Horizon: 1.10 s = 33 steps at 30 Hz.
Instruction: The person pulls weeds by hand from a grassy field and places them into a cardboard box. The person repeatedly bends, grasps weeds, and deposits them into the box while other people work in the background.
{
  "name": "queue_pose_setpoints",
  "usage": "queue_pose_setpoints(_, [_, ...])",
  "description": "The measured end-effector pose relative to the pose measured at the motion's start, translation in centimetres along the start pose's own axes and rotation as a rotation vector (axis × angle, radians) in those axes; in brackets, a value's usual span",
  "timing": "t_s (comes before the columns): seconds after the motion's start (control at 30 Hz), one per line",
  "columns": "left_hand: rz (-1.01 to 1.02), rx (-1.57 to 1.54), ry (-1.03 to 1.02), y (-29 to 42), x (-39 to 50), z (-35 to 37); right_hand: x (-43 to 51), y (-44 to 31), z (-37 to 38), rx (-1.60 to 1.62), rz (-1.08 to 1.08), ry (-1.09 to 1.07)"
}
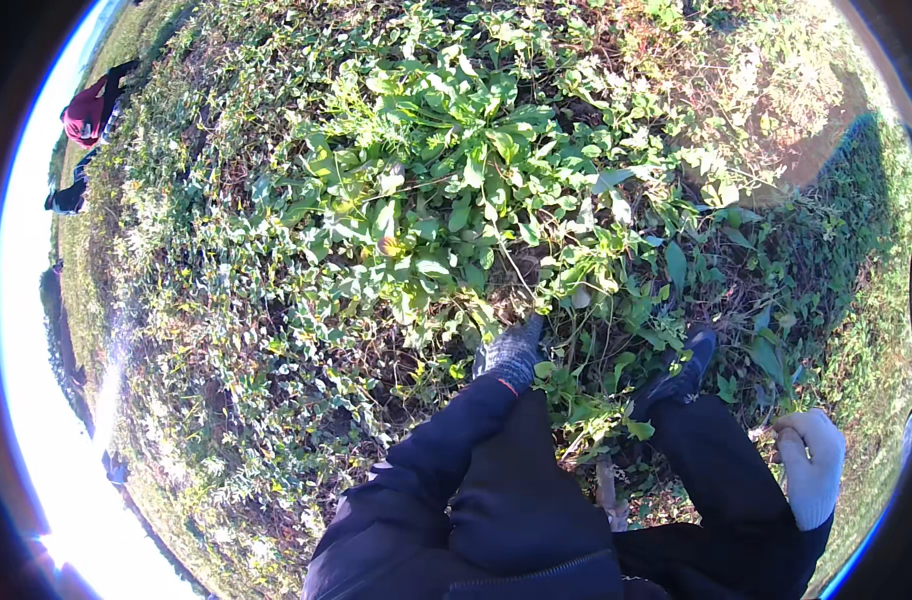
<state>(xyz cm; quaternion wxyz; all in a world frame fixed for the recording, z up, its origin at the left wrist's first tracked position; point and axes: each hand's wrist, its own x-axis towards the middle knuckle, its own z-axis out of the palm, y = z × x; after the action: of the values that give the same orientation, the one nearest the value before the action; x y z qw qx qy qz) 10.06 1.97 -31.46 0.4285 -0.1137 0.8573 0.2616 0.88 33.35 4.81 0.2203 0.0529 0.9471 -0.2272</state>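
Note:
My left hand [511, 351], in a grey knit glove with a red-edged cuff, reaches down among low green vines. Its fingers are hidden by leaves and dry stems, so I cannot see whether they grip anything. Just beyond it grows a broad-leaved green plant [474, 139], spreading in a rosette. A thin pale stem [512, 259] runs from that plant towards the glove. Off to the right, beside my bent knee, is my right hand [812, 465] in a white knit glove. Its fingers are curled, and whether something is inside them is unclear.
Dense creeping vines [223, 300] cover the ground. My dark shoe [685, 367] stands among leaves to the right of my left hand. A pale stick-like piece [606, 484] lies by my legs. Far left, a person in a red top [86, 116] bends over the field.

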Motion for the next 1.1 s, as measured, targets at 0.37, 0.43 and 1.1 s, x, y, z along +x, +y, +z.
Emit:
queue_pose_setpoints(0.37, [0.307, -0.193, 0.777, -7.3, 3.7, -14.8, -0.2, -0.5, 0.1, -0.055, -0.090, -0.006])
queue_pose_setpoints(0.43, [0.071, 0.030, 0.448, -8.1, 6.8, -17.0, -0.1, -0.6, 0.1, -0.084, -0.144, -0.004])
queue_pose_setpoints(1.1, [-0.600, -0.369, 0.431, -9.6, 12.7, -11.4, -0.2, -0.7, -0.1, -0.125, -0.087, -0.020])
